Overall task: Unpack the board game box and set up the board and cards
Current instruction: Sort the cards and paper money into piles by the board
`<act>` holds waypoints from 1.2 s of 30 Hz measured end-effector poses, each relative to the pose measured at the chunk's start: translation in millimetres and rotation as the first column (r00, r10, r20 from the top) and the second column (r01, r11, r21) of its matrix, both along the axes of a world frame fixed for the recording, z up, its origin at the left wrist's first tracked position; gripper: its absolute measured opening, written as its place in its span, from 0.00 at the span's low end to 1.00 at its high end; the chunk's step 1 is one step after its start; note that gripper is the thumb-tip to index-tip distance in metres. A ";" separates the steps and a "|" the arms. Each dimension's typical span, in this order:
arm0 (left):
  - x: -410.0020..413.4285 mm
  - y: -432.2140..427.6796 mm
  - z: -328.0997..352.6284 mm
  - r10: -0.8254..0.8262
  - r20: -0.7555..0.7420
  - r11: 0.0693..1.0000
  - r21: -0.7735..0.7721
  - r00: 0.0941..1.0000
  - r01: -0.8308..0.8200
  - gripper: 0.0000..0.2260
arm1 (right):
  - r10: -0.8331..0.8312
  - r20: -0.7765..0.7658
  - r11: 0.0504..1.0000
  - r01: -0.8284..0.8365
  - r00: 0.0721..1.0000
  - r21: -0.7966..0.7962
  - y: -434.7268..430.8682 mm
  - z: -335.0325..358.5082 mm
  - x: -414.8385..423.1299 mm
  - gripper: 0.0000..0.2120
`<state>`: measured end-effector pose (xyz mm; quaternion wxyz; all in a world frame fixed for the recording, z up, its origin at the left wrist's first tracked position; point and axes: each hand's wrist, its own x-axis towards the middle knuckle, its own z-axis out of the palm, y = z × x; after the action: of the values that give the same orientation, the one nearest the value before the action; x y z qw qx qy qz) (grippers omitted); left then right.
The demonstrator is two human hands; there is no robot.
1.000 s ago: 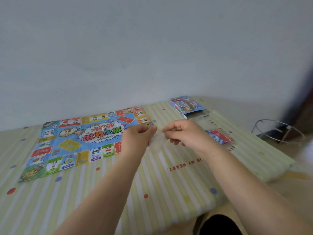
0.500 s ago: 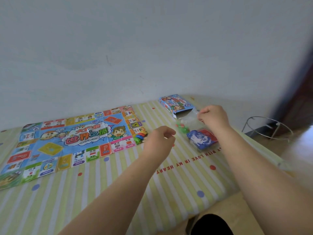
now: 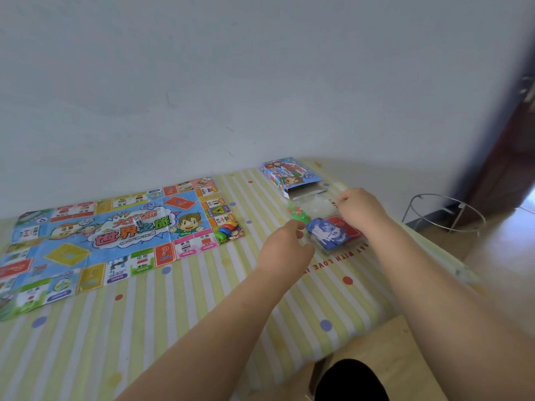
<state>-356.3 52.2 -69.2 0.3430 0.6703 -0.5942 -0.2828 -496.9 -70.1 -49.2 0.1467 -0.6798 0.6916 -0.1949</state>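
While the game board (image 3: 110, 235) lies unfolded on the left of the bed (image 3: 202, 299), the open box (image 3: 289, 175) rests at the far right, near the wall. Right hand (image 3: 360, 211) pinches a clear plastic bag (image 3: 318, 205) just before the box mouth. Green and red pieces (image 3: 298, 218) show at its left end. Left hand (image 3: 285, 247), fingers curled, sits beside the wrapped card pack (image 3: 333, 233); whether it grips anything cannot be told.

Striped bed (image 3: 202, 314) bears board (image 3: 115, 235), box (image 3: 289, 175), card stack (image 3: 333, 235).
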 end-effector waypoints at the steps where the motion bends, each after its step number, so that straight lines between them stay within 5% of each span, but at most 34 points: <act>1: -0.4 0.0 0.3 0.000 0.013 1.000 0.000 1.000 0.000 0.22 | 0.017 0.008 1.000 -0.017 1.000 0.008 3.6 -0.6 -0.1 0.13; 13: 41.7 7.5 7.2 0.218 0.048 0.976 -0.002 0.975 -0.218 0.17 | 0.166 0.229 0.983 -0.179 0.959 0.036 36.0 -8.7 18.4 0.18; 21: 42.4 14.8 4.4 0.070 0.328 0.974 -0.225 0.942 0.006 0.14 | 0.323 0.136 0.946 -0.316 0.936 -0.072 51.0 5.1 18.3 0.07; 28: 39.2 14.4 -3.9 0.122 0.255 0.965 -0.255 0.959 -0.055 0.13 | 0.403 0.061 0.911 -0.407 0.913 0.073 66.9 12.4 27.3 0.05; 36: 37.2 10.5 -3.2 0.053 0.331 0.957 -0.285 0.942 0.047 0.11 | 0.417 0.145 0.899 -0.431 0.897 0.074 69.1 7.0 30.0 0.06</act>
<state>-319.0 62.6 -72.4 0.3315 0.6522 -0.6776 -0.0743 -466.9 -0.9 -42.2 0.2643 -0.7920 0.5253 -0.1642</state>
